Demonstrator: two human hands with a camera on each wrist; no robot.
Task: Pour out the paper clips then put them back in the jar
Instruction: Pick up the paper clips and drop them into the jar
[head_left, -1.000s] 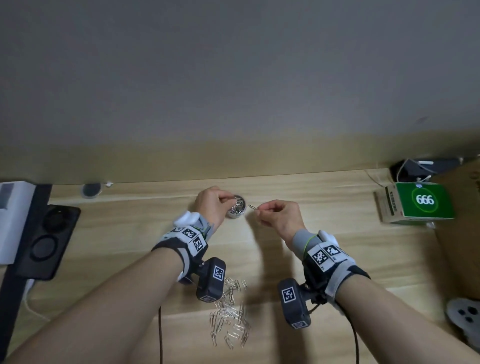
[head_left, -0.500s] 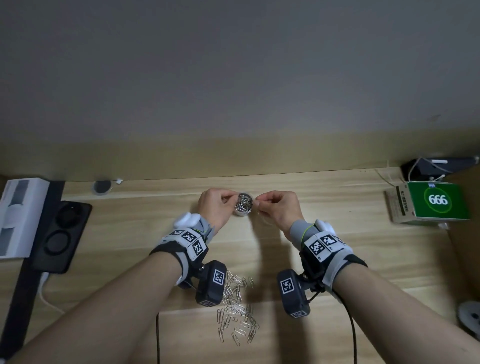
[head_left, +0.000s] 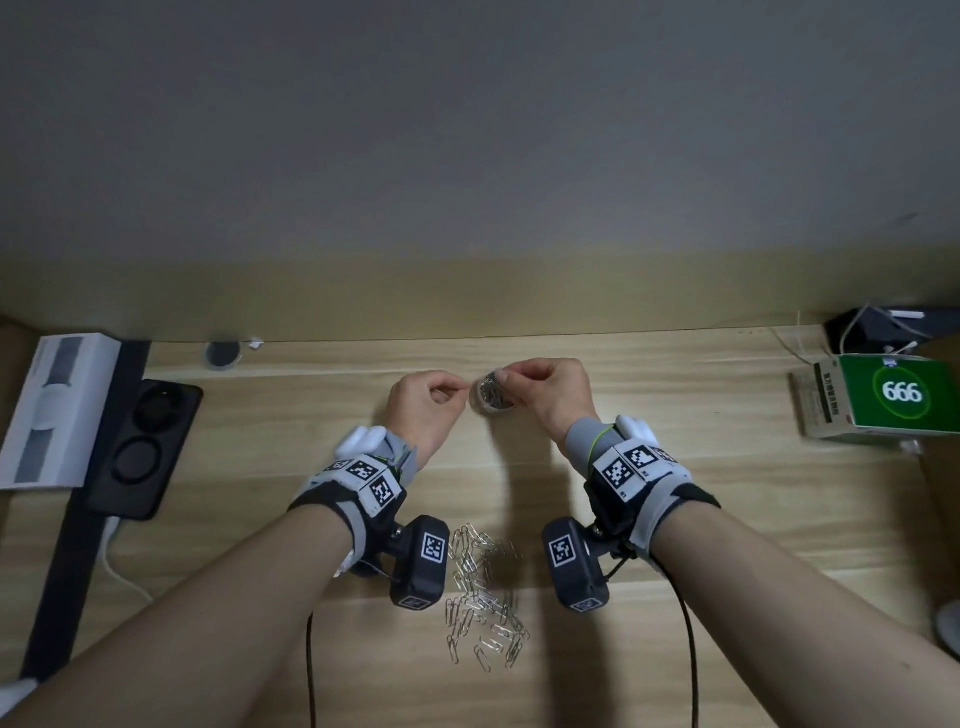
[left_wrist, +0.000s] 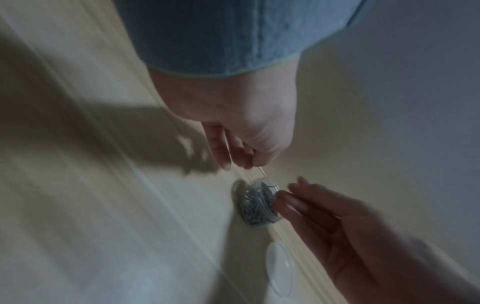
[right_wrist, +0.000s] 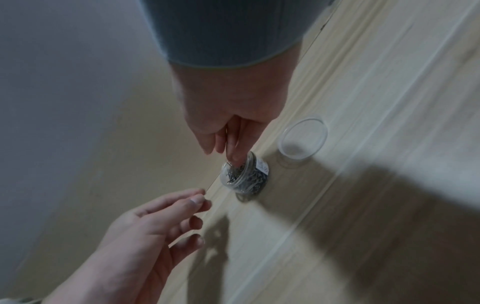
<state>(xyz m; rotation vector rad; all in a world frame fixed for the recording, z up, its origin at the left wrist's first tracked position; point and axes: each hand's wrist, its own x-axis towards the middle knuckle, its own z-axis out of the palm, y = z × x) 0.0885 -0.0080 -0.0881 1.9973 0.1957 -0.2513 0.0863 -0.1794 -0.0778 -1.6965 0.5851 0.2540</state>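
A small clear jar part-filled with paper clips stands near the table's far edge. My right hand is over its mouth. In the right wrist view its fingertips dip into the jar and seem to pinch a clip. My left hand is just left of the jar, not touching it. It pinches a thin paper clip that points at the jar's rim. A pile of loose paper clips lies between my wrists. The clear lid lies beside the jar.
A green box marked 666 sits at the far right with a black device and wires behind it. At the left are a black socket strip, a white box and a white cable. The wall runs along the table's back.
My right hand has carried its clip left, from beside the jar to over its mouth. My left hand has come off the jar and now sits slightly left of it.
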